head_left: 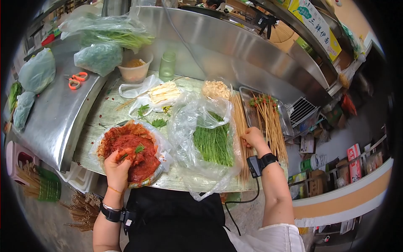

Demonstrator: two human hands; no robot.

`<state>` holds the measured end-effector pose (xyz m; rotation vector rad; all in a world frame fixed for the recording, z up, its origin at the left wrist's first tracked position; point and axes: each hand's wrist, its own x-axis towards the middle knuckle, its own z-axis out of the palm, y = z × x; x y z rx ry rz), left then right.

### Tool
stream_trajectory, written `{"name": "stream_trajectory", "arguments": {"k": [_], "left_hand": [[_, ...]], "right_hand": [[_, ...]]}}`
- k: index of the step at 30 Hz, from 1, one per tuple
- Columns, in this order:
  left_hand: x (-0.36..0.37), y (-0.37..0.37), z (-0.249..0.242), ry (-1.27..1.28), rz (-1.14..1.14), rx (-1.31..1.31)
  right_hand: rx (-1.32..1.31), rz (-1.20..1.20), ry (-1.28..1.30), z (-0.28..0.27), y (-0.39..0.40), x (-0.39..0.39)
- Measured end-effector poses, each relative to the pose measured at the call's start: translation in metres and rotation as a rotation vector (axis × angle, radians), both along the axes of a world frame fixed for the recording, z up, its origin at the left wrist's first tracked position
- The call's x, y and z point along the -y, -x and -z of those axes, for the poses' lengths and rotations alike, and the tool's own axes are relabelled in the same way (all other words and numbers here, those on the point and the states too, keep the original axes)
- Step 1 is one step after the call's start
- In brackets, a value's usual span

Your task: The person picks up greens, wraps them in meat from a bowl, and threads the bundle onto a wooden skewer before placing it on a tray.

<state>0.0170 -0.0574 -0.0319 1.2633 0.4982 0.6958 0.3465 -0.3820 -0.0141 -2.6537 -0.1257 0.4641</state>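
Note:
A bowl lined with a plastic bag (161,161) holds a wet red, meat-like mass (140,161). Over its left side, my left hand (117,170) pinches a red-coated piece with some green leaf (124,156) at the fingertips. My right hand (254,137) is closed at the row of bare bamboo skewers (241,117), its thumb and fingers pinched on a skewer. Between my hands lies an open clear bag (182,122) of thin green stalks (214,143). Right of my right hand, a metal tray (248,93) carries skewers loaded with red and green food (264,103).
Behind the bowl are enoki mushrooms (164,92) and loose green leaves (159,123). A plastic tub (136,69), a green glass (167,67) and a pale heap of food (216,89) line the back. Orange-handled scissors (76,80) lie on the steel counter (63,113), near bagged greens (98,59).

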Motion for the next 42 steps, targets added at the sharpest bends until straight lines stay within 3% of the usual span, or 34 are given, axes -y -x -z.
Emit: {"name": "stream_trajectory", "arguments": {"k": [5, 7, 9, 10, 12, 18, 22, 26, 28, 30, 31, 32, 34, 36, 38, 42], "left_hand": [[-0.002, 0.001, 0.004, -0.010, -0.001, 0.014], [-0.003, 0.003, 0.006, -0.017, -0.009, 0.014], [-0.004, 0.001, 0.007, 0.022, -0.021, 0.027], [-0.003, -0.001, 0.006, 0.026, -0.024, 0.024], [-0.004, -0.002, 0.002, 0.122, -0.045, 0.075], [0.006, -0.008, -0.013, 0.448, -0.059, 0.270], [0.020, -0.013, -0.014, 0.604, -0.014, 0.395], [0.017, -0.007, -0.021, 0.665, -0.024, 0.358], [0.014, -0.005, -0.020, 0.585, -0.010, 0.317], [0.014, -0.002, -0.022, 0.546, 0.005, 0.283], [0.013, 0.001, -0.022, 0.428, 0.030, 0.230], [0.012, 0.004, -0.023, 0.311, 0.053, 0.175], [0.007, 0.012, -0.028, 0.310, 0.066, 0.156], [0.001, 0.020, -0.029, 0.206, 0.123, 0.061], [0.001, 0.022, -0.026, 0.136, 0.127, 0.029], [0.005, 0.023, -0.031, -0.117, 0.126, -0.025]], "right_hand": [[0.181, -0.169, 0.119, -0.018, 0.000, 0.005], [0.287, -0.090, -0.244, -0.041, 0.007, 0.006], [0.219, -0.066, -0.625, -0.075, 0.032, -0.001], [0.215, -0.069, -0.621, -0.086, 0.044, -0.005], [0.180, -0.082, -1.074, -0.094, 0.072, -0.025], [0.112, -0.177, -1.436, -0.085, 0.154, -0.100], [0.037, -0.214, -1.532, -0.058, 0.197, -0.141], [-0.006, -0.238, -1.493, -0.039, 0.226, -0.158], [-0.045, -0.245, -1.529, -0.040, 0.232, -0.158], [-0.454, -0.385, -1.487, -0.042, 0.231, -0.155], [-0.505, -0.512, -1.407, -0.041, 0.229, -0.156], [-0.501, -0.508, -1.406, -0.044, 0.229, -0.154], [-0.468, -0.538, -1.242, -0.057, 0.232, -0.156], [-0.386, -0.530, -1.318, -0.060, 0.218, -0.154], [-0.406, -0.331, -1.432, -0.065, 0.205, -0.156], [-0.508, -0.309, -1.470, -0.053, 0.196, -0.170]]}}
